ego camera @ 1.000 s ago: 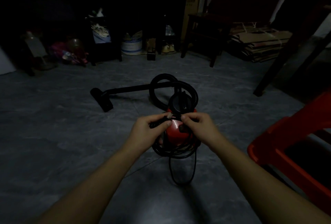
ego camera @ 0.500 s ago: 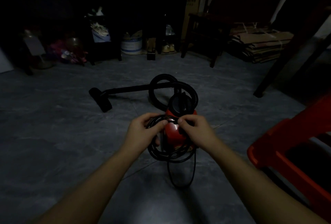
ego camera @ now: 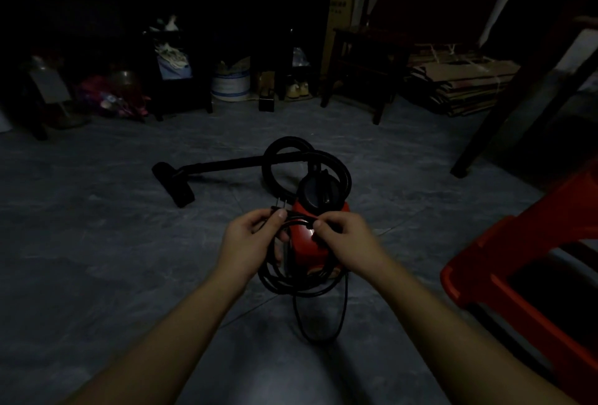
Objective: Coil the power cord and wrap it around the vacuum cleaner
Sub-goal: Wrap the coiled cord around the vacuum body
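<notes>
A small red vacuum cleaner (ego camera: 310,242) with a black round top stands on the grey floor at the centre. Its black power cord (ego camera: 301,285) lies in several loops around the body's near side, and one long loop trails toward me. My left hand (ego camera: 249,242) pinches the cord just below the plug (ego camera: 281,205), whose two prongs stick up. My right hand (ego camera: 343,236) grips the cord bundle against the red body. The black hose (ego camera: 275,152) curls behind the cleaner, and its wand ends in a floor nozzle (ego camera: 176,183) on the left.
A red plastic stool (ego camera: 524,275) stands close on the right. Dark chair and table legs (ego camera: 517,90) slant down at the far right. Flattened cardboard (ego camera: 462,84), dark furniture, a bucket (ego camera: 230,84) and clutter line the back wall.
My left hand has moved left and lifted the plug end clear of the cleaner, so the prongs now show. The cord loops have spread wider around the body.
</notes>
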A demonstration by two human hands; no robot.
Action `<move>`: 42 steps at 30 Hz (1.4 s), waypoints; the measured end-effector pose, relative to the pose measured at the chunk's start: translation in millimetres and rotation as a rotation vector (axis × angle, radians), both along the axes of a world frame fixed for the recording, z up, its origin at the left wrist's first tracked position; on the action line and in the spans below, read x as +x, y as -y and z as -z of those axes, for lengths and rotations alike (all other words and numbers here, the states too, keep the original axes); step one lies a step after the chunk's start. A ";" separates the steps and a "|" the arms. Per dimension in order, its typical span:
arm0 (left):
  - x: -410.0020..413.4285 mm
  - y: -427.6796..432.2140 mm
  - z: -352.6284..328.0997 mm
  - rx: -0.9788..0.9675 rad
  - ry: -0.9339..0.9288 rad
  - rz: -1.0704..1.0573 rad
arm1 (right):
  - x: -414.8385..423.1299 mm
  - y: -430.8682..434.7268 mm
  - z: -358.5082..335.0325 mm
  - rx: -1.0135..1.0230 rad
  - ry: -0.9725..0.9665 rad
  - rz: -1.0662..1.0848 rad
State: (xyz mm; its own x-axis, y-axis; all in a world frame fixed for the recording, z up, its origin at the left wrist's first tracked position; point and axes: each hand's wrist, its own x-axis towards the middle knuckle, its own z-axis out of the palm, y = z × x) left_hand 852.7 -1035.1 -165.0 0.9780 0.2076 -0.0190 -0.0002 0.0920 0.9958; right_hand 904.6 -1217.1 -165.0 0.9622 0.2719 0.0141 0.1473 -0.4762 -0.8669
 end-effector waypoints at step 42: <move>19.2 -33.3 1.9 -0.520 -0.156 -0.023 | 5.6 5.3 3.8 0.072 -0.098 -0.066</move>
